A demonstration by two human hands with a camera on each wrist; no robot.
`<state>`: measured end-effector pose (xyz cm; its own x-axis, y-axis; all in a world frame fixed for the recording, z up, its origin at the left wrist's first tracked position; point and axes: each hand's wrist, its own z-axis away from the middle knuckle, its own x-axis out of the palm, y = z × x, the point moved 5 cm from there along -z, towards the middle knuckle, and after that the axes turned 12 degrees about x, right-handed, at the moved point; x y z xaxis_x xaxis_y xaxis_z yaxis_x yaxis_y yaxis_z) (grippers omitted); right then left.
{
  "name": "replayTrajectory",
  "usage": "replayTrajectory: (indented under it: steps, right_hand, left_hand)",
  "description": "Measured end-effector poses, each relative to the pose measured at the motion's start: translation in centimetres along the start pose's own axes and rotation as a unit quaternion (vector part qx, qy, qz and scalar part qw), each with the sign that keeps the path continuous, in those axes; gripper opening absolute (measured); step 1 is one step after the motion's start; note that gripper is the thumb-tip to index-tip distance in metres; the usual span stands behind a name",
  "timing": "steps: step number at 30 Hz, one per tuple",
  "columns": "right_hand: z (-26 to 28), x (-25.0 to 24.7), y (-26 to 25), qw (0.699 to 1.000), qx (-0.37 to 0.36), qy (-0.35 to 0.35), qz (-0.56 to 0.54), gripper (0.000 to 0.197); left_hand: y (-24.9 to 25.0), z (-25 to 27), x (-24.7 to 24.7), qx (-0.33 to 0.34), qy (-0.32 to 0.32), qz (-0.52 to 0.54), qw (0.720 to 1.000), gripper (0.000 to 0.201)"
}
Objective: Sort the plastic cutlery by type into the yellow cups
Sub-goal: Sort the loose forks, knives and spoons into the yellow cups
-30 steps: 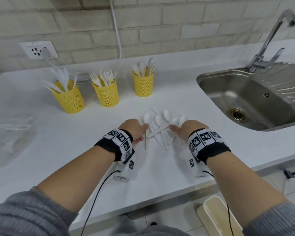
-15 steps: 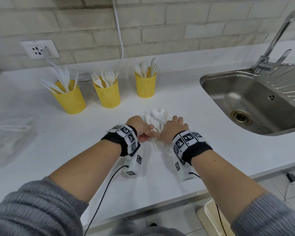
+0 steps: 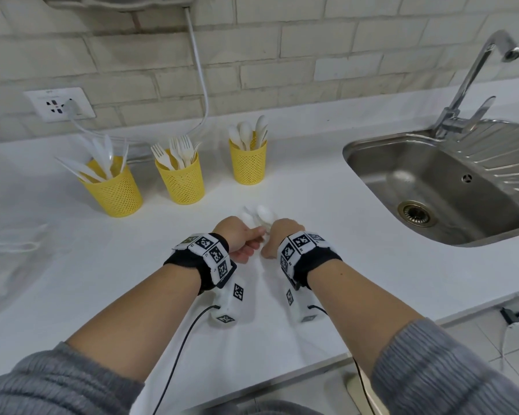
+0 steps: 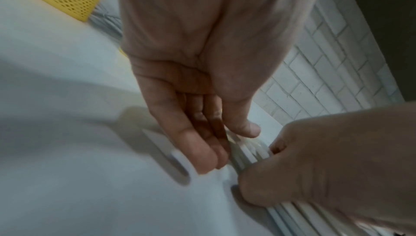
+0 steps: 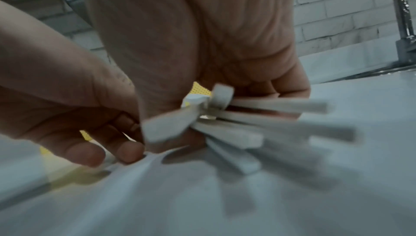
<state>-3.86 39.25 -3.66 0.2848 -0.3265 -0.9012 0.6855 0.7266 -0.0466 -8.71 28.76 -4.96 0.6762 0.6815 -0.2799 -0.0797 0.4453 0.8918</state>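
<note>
On the white counter (image 3: 297, 187), we see the right hand (image 3: 283, 235) clamp the bundle of spoons (image 3: 259, 217); the left hand (image 3: 237, 235), fingers loose, touches their handles, near the yellow cups (image 3: 247, 164).

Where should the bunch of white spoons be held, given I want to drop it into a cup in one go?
Grip the spoon bunch around its handles, from the near side, as the right hand does: the bowls point away toward the cups, so the fanned handle ends are the free part.
</note>
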Motion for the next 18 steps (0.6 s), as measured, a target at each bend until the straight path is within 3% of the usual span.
replayTrajectory:
  steps: [2,5,8,13,18]
  right_hand:
    - [-0.7,0.6,-0.5,1.0,0.006,-0.005,0.011,0.022]
    - [-1.9,1.8,-1.2,0.999,0.043,0.001,0.003,0.043]
    - [-2.2,1.8,-1.3,0.998,0.062,0.014,-0.023,0.041]
    - [-1.7,1.4,-1.3,1.0,0.019,0.008,-0.006,0.015]
    - [-1.4,0.8,-1.4,0.995,-0.055,0.026,0.077,0.032]
  left_hand:
    - [-0.3,0.0,-0.3,0.005,-0.001,-0.005,1.0,0.035]
    - [-0.7,0.3,-0.7,0.003,0.0,-0.007,1.0,0.041]
    - [-0.9,0.6,-0.8,0.003,0.01,0.004,1.0,0.043]
    - [-0.9,0.9,-0.5,-0.002,0.034,0.029,0.999,0.045]
    - [-0.8,1.0,-0.6,-0.004,0.047,0.028,0.999,0.054]
